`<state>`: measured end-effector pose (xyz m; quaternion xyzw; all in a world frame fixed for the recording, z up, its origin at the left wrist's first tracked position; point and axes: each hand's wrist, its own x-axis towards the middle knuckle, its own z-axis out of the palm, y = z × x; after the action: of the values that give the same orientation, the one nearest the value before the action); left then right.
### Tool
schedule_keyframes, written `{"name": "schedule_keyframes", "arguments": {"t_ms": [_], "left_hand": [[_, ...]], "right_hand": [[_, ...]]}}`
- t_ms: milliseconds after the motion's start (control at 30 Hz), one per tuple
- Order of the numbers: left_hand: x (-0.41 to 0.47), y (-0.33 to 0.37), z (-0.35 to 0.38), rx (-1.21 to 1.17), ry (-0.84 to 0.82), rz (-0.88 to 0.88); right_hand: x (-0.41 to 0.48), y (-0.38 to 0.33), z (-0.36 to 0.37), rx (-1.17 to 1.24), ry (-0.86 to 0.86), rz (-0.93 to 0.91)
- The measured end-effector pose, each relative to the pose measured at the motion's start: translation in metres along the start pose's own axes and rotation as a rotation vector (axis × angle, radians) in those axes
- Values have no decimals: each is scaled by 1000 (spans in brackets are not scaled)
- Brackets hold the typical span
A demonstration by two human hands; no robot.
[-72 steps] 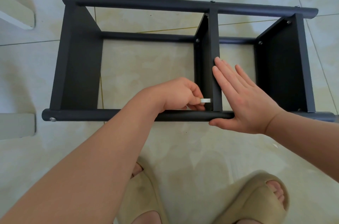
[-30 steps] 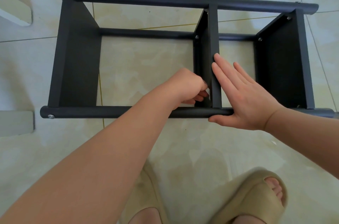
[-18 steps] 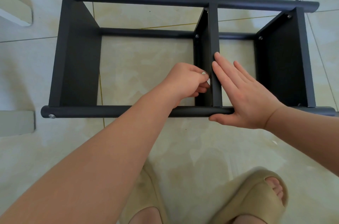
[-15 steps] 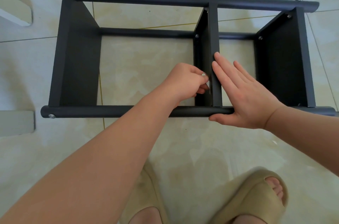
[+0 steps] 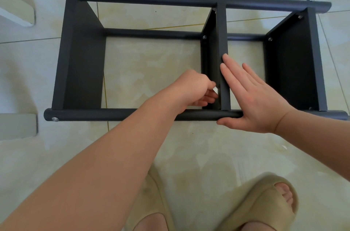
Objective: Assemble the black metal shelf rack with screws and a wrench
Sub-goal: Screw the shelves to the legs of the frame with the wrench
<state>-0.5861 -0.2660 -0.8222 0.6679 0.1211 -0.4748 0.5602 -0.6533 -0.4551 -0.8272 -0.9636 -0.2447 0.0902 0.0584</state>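
On a beige tiled floor (image 5: 208,145), head view: one black shelf rack (image 5: 83,60) lies at 12 o'clock, with three panels between its tubes; two slippers (image 5: 265,202) at 6 o'clock. Left hand (image 5: 193,88), fingers curled, pinches one small silver wrench (image 5: 216,89) beside the middle panel (image 5: 221,28). Right hand (image 5: 251,98), fingers straight, presses that panel's edge, at 3 o'clock of the wrench.

No lettering, label, brand, number or sign could be read anywhere. The black rack (image 5: 189,0) at 12 o'clock showed only plain painted metal. The small silver tool (image 5: 272,89) near the centre was too small to show any marking. The beige slippers (image 5: 265,202) at 6 o'clock looked plain.
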Motion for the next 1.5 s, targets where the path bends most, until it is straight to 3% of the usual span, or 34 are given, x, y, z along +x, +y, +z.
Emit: {"name": "schedule_keyframes", "arguments": {"t_ms": [667, 1500], "left_hand": [[-5, -3, -18, 213, -175, 79], [-8, -6, -27, 576, -247, 116]], "right_hand": [[0, 0, 1, -4, 9, -3], [0, 0, 0, -13, -19, 9]]}}
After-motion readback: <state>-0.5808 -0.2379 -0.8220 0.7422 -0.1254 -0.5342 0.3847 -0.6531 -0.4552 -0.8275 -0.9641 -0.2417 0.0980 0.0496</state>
